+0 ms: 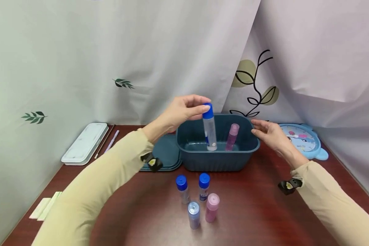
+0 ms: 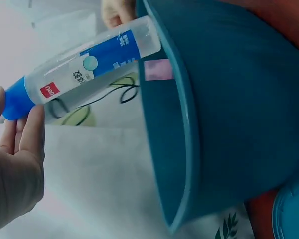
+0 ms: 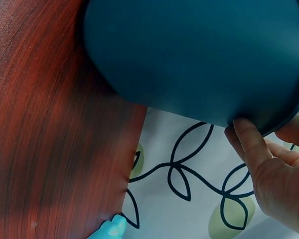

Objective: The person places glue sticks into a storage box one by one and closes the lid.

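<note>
- The left hand [image 1: 184, 111] sits at the centre of the head view, its fingertips pinching the blue cap of a clear bottle [image 1: 209, 131].
- That clear bottle stands upright inside the teal tub [image 1: 200, 160], base on the tub floor. It is a see-through tube with a blue cap and a blue-and-white label; the left wrist view shows a small red logo on it [image 2: 89, 62].
- The right hand [image 1: 269, 133], right of centre, has relaxed fingers touching the tub's right rim; in the right wrist view a fingertip rests against the rim [image 3: 249, 137].
- A pink bottle [image 1: 232, 136] leans just beside the clear one inside the tub.
- Below the tub, on the dark red table [image 1: 258, 212], stand four small bottles [image 1: 198, 201]: two with blue caps, one pale blue, one pink.
- A teal lid [image 1: 166, 152] lies against the tub's left side.
- A white case [image 1: 85, 142] lies at middle left, a blue clock [image 1: 304, 140] at middle right.
</note>
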Tool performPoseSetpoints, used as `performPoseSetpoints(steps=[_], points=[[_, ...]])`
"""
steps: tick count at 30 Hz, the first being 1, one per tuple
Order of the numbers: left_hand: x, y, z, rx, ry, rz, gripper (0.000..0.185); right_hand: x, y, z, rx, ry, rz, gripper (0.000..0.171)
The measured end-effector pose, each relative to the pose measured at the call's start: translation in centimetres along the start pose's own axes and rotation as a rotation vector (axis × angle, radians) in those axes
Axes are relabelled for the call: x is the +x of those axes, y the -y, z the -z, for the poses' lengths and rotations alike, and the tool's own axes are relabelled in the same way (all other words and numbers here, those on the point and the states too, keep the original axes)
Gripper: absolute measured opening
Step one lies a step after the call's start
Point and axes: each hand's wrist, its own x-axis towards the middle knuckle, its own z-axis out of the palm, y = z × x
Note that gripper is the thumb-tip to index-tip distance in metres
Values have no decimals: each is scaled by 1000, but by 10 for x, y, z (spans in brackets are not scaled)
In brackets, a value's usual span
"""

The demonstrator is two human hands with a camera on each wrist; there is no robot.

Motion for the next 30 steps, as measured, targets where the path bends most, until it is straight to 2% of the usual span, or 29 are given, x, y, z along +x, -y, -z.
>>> performPoseSetpoints(steps=[2, 5, 7, 10, 16, 20, 25, 30], points=[[15, 4, -9, -15, -27, -2, 31, 0, 0, -1, -2, 2, 1, 50], [31, 13, -24, -15, -23, -18, 31, 0, 0, -2, -8, 1, 4, 50], [39, 20, -35, -1, 3, -10, 30, 0, -1, -3, -11, 0, 2, 51], [46, 34, -51, 37, 78, 19, 29, 0, 0, -3, -10, -3, -5, 51], [47, 57, -72, 165, 206, 50, 28, 0, 0, -5, -5, 0, -14, 51], [46, 65, -78, 232, 235, 59, 29, -1, -1, -4, -7, -5, -4, 51], [47, 71, -83, 239, 268, 100, 29, 0, -1, -2, -2, -9, -6, 51], [48, 72, -86, 268, 284, 104, 31, 0, -2, -2, -1, -11, -11, 51]])
